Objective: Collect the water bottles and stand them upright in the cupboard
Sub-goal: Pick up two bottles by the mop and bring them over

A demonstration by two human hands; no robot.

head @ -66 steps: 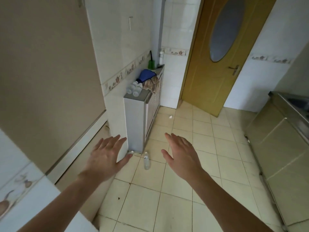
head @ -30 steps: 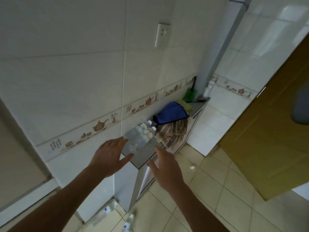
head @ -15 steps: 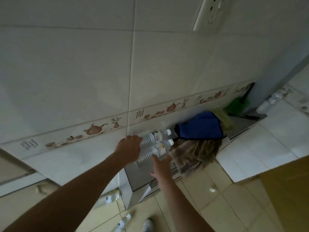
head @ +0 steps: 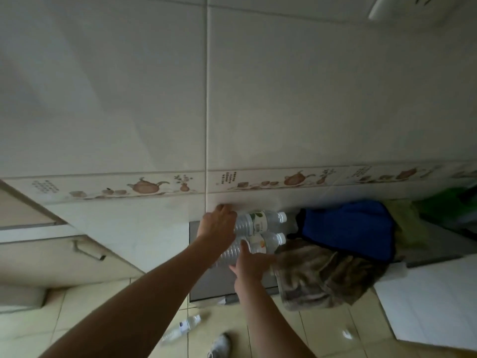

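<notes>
Two clear water bottles with white caps lie side by side on the grey cupboard top point(head: 193, 229), caps pointing right. My left hand point(head: 218, 226) curls over the base end of the far bottle point(head: 258, 221), close to the tiled wall. My right hand point(head: 251, 263) wraps the near bottle point(head: 262, 244) at its middle, thumb on top and fingers along its front side. A third bottle point(head: 180, 329) lies on its side on the floor tiles below the cupboard.
A blue cloth point(head: 346, 228) and a brown towel point(head: 322, 276) lie right beside the bottle caps, the towel hanging over the cupboard's front edge. Something green point(head: 444, 206) stands further right. My shoe point(head: 219, 346) is near the floor bottle. A drawer handle point(head: 87, 253) is at left.
The view has closed in on the cupboard top. My left hand stays on the far bottle's base, and my right hand has come up from the front edge onto the near bottle.
</notes>
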